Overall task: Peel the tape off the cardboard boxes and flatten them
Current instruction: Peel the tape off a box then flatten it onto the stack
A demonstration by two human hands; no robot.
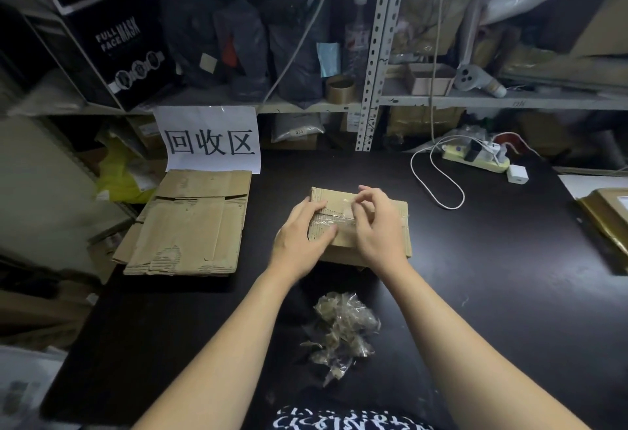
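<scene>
A small brown cardboard box (396, 217) lies in the middle of the black table (492, 276), with clear tape (336, 217) running across its top. My left hand (300, 241) rests on the box's left end, fingers laid flat over the top. My right hand (375, 225) hovers over the taped seam with its fingers curled, fingertips picking at the tape. A stack of flattened cardboard (193, 225) lies at the left of the table. A heap of crumpled peeled tape (343, 331) sits between my forearms near the front edge.
A paper sign (209, 139) hangs from the metal shelf (372, 56) behind the flattened stack. A power strip (475, 156) with a white cable (438, 188) lies at the back right. Another brown package (608, 215) sits at the right edge.
</scene>
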